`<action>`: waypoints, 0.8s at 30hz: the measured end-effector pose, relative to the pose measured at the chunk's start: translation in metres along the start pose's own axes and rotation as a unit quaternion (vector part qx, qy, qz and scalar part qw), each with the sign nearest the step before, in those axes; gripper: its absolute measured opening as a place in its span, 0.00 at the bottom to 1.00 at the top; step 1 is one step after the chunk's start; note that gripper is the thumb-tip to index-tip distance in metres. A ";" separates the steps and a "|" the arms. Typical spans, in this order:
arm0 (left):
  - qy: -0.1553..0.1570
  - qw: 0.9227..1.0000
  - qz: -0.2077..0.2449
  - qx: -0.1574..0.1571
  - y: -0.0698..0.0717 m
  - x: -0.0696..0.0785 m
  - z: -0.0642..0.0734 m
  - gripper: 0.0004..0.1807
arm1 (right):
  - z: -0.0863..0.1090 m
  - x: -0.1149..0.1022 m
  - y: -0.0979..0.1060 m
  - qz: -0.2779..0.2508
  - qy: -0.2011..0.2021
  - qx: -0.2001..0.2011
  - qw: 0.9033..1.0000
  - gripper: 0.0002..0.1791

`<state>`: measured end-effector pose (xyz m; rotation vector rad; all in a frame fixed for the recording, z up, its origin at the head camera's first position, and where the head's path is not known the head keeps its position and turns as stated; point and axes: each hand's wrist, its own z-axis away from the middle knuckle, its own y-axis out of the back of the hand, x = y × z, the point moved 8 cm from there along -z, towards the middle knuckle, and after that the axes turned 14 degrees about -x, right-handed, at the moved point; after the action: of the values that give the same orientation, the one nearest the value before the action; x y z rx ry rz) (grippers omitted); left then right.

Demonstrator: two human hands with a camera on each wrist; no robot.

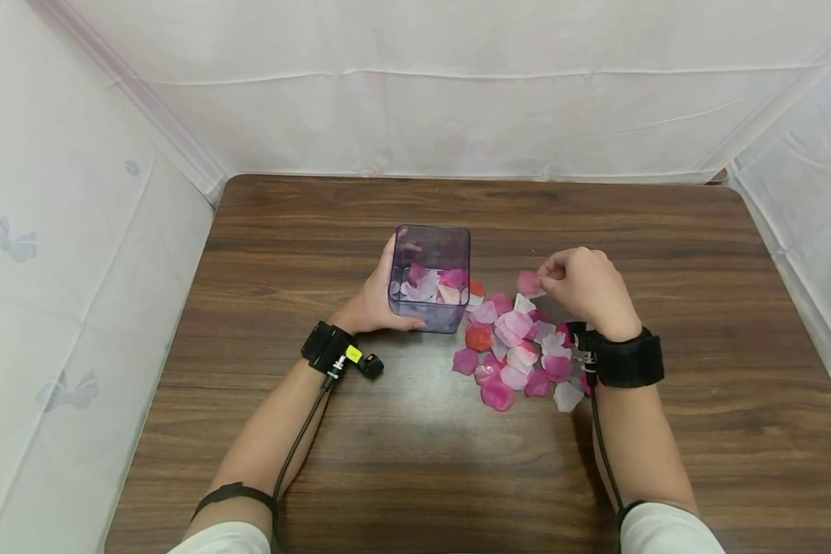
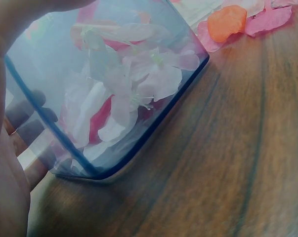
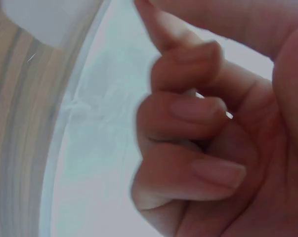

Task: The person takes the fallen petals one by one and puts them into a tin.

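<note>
My left hand [image 1: 377,302] grips a see-through purplish plastic box [image 1: 429,317], fingers behind it and thumb along its near side. The box is tilted, and pink and white petals [image 1: 422,286] lie inside; the left wrist view shows them through the wall of the box [image 2: 153,133]. My right hand [image 1: 589,286] pinches a pink petal [image 1: 528,284] between thumb and index finger, above the far side of the petal pile [image 1: 515,331]. In the right wrist view the other fingers [image 3: 188,118] are curled towards the palm, and the petal cannot be made out.
Loose pink, white and orange-red petals spread over the brown wooden table [image 1: 402,462] between the two forearms. White curtains [image 1: 415,123] hang behind the table and at both sides. Each wrist wears a black strap [image 1: 626,359] with a cable along the forearm.
</note>
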<state>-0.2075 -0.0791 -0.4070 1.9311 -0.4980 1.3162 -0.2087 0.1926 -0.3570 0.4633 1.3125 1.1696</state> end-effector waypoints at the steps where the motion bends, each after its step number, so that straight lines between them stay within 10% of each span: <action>1: 0.001 1.000 -0.001 0.000 0.000 0.000 0.000 0.74 | 0.002 -0.005 0.002 -0.001 0.010 0.024 1.000 0.07; 10: 0.002 1.000 -0.001 0.001 -0.001 -0.001 0.000 0.75 | 0.014 -0.059 0.012 -0.041 0.139 0.210 0.967 0.06; 24: 0.003 1.000 -0.004 0.002 -0.003 -0.002 -0.004 0.75 | 0.010 -0.057 0.011 -0.032 0.124 0.208 0.970 0.05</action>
<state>-0.2091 -0.0738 -0.4094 1.9303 -0.4832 1.3189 -0.1952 0.1514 -0.3166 0.5843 1.7909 0.9178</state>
